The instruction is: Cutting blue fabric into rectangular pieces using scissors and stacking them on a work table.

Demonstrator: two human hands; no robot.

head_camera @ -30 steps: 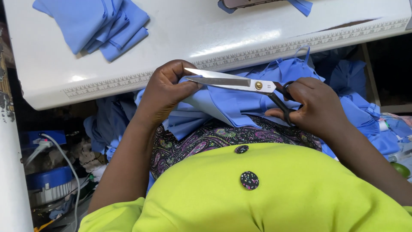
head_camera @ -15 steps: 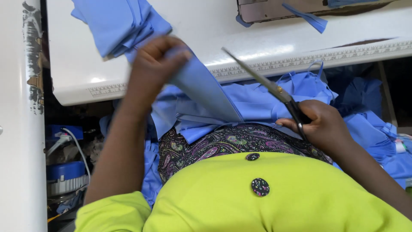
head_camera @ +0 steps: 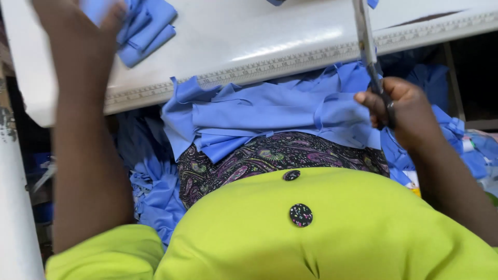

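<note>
Overhead, left hand (head_camera: pixel 78 31) pinched a blue cloth piece (head_camera: pixel 98 8) above the stack (head_camera: pixel 148 28) on the worktop (head_camera: pixel 249 41) — right hand (head_camera: pixel 404 106) gripped the scissors (head_camera: pixel 365 39), blades pointing away, well apart.

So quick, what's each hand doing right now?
Left hand: closed on a blue cloth piece over the stack on the table.
Right hand: closed on scissors, blades pointing up.

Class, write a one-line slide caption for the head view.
Left hand at blue fabric pile; right hand holds scissors.
</note>
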